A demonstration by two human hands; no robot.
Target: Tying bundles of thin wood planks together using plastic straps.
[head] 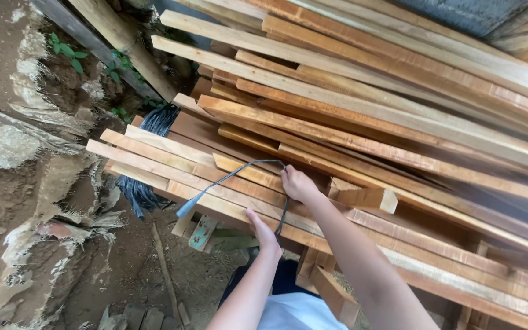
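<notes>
Head view | thin dark strap (239, 172), curved over planks (154, 162) | hands: right (297, 184) grips strap; left (265, 235) pinches it

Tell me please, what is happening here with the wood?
A person leans over a stack of long wooden planks outdoors. The right hand grips a thin dark cord that loops across the top planks, and the left hand rests on the plank edge by the cord's lower part. Bare soil lies beside the stack.

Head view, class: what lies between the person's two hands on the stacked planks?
Between the left hand and right hand, the head view shows bare plank tops, crossed by the dark cord running down from the right hand.
</notes>
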